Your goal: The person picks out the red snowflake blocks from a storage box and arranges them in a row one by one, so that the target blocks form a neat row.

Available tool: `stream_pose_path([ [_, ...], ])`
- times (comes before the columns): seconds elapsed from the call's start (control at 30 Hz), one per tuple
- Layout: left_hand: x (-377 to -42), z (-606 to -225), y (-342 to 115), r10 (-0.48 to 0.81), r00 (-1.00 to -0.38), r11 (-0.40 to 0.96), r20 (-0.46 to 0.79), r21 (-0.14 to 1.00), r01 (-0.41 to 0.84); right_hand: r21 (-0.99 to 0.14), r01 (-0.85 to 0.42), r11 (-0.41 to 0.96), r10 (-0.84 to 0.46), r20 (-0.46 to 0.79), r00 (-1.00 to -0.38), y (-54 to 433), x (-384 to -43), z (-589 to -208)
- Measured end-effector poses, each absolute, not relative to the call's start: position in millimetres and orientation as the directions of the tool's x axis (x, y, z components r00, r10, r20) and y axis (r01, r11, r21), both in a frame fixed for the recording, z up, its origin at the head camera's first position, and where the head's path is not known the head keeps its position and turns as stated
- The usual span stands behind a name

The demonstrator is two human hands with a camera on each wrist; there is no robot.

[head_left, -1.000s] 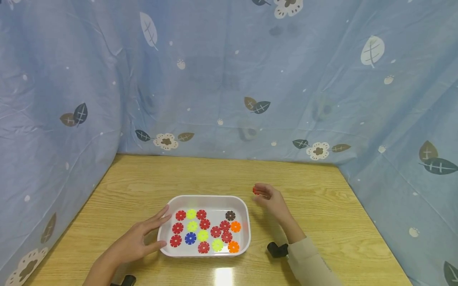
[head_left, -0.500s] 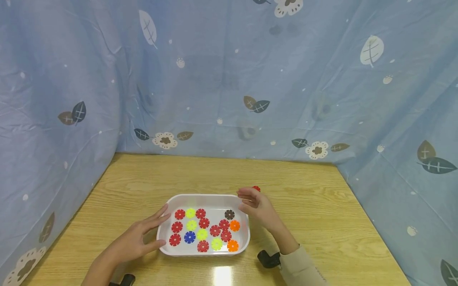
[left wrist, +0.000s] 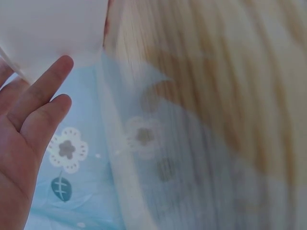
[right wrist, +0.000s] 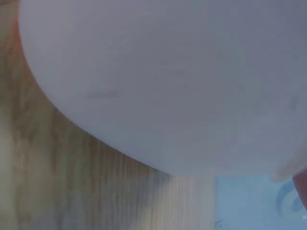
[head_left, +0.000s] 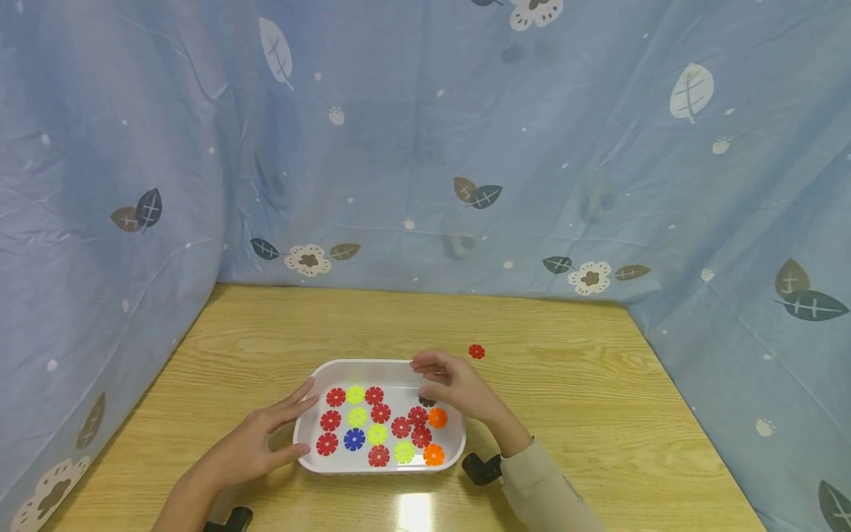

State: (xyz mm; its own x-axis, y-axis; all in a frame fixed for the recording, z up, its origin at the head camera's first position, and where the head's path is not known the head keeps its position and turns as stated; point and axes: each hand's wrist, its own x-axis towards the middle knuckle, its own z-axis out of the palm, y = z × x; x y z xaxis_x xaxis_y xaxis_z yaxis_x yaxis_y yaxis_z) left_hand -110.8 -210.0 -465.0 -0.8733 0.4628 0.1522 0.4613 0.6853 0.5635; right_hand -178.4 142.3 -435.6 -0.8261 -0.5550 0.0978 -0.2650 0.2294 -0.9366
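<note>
A white plastic tray (head_left: pixel 372 373) holds several flower-shaped plastic discs in red, yellow, blue, orange and dark brown. My left hand (head_left: pixel 262 437) touches its left side, fingers spread and the thumb at the near left rim. In the left wrist view the fingertips (left wrist: pixel 62 67) lie near the pale tray wall (left wrist: pixel 53 28). Over the tray's back right part hovers my right hand (head_left: pixel 461 388), fingers extended, with no held piece visible. Its thumb partly covers the dark brown disc (head_left: pixel 427 403). Behind the tray's right end, a red disc (head_left: pixel 476 352) lies on the table.
The wooden table (head_left: pixel 585 384) meets a blue patterned curtain (head_left: pixel 425 148) at the back and both sides. Black wrist devices sit below the left wrist (head_left: pixel 237 519) and right wrist (head_left: pixel 480 470). The tray wall (right wrist: pixel 158 86) fills most of the right wrist view.
My right hand has let go of the red disc, which stays on the table behind the tray, and has moved left over the tray. The left hand stays put.
</note>
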Motion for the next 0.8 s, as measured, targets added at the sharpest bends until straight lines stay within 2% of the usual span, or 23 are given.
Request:
stream_pose_path([
  [0.3,-110.4,-465.5,-209.6,0.461,-0.874,0.689,0.154,0.559,0.462,-0.883,-0.289,0.371,-0.685,-0.05,-0.727,134.1,-185.1,-430.8],
  [0.6,-110.4,-462.7,-209.0,0.459,-0.877,0.686,0.141,0.571,0.451,-0.825,-0.325,0.462,-0.756,-0.174,-0.631,128.7,-194.7,-432.0],
  [0.8,-109.8,-460.6,-208.4,0.454,-0.882,0.693,0.128,0.571,0.44,-0.771,-0.36,0.526,-0.768,-0.249,-0.59,124.5,-195.3,-425.3],
])
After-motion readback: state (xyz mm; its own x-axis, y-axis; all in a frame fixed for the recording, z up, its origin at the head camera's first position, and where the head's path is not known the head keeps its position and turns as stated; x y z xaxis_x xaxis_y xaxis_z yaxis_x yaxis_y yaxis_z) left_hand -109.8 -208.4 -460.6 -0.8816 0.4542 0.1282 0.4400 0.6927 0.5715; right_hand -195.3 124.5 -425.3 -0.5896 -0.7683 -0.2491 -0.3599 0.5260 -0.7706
